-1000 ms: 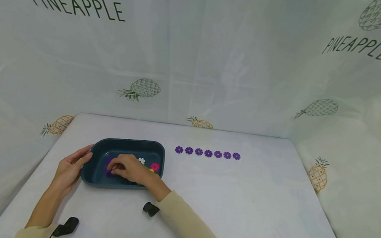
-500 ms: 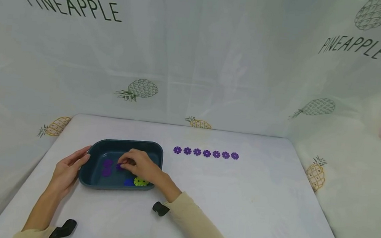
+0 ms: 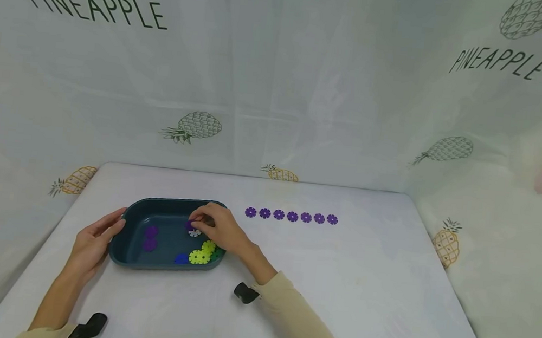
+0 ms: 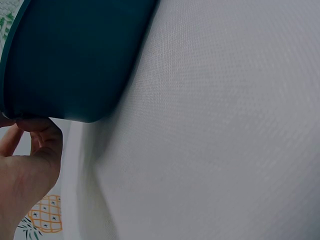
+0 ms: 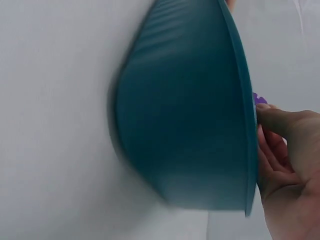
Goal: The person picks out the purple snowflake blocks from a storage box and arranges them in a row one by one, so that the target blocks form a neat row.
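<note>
A dark teal plastic basin (image 3: 164,257) stands at the left of the white table. At its left end my left hand (image 3: 92,241) grips the rim, the thumb (image 4: 42,125) bent against the edge in the left wrist view. Over the basin's right part, my right hand (image 3: 220,228) pinches a purple flower-shaped disc (image 3: 190,225) between thumb and fingertips. That purple disc (image 5: 259,99) peeks past the rim in the right wrist view. Below the fingers lies a white flower disc (image 3: 194,233). Purple discs (image 3: 150,238) lie in the basin's left part; yellow-green discs (image 3: 200,257) fill its front right corner.
Farther back on the table, several purple flower discs (image 3: 292,216) form a straight row right of the basin. Blue (image 3: 181,259) and green discs (image 3: 217,253) lie beside the yellow-green ones. A pineapple-print curtain (image 3: 354,117) hangs behind the table.
My right hand has moved from the basin's left part toward its right side, carrying a purple disc and uncovering the purple discs there. My left hand keeps its grip on the rim.
</note>
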The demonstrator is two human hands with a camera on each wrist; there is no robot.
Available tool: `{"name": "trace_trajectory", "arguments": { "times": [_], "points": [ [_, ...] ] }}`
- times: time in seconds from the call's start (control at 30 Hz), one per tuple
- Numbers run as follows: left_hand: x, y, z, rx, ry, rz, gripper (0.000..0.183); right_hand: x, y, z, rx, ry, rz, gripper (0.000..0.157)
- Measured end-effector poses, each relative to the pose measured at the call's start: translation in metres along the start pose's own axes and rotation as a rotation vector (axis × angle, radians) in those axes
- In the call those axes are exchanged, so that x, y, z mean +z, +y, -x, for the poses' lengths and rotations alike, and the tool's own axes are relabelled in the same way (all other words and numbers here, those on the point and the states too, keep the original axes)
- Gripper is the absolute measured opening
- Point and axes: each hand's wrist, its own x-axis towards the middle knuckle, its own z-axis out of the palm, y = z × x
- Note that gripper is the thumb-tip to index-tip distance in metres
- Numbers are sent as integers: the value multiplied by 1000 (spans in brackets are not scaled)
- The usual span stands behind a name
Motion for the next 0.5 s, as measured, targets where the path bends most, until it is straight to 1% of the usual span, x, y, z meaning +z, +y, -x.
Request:
{"name": "trace_trajectory", "arguments": {
  "times": [0.13, 0.23, 0.4, 0.5],
  "points": [
    [0, 0, 0, -5, 3, 1, 59, -11, 4, 6, 63, 50, -22, 16],
    [1, 0, 1, -4, 5, -2, 59, -21, 6, 11, 84, 88, -30, 16],
    [2, 0, 1, 1, 2, 6, 57, -37, 10, 21, 121, 123, -53, 17],
    [2, 1, 1, 5, 2, 11, 55, -46, 14, 26, 151, 158, -45, 16]
  ]
}}
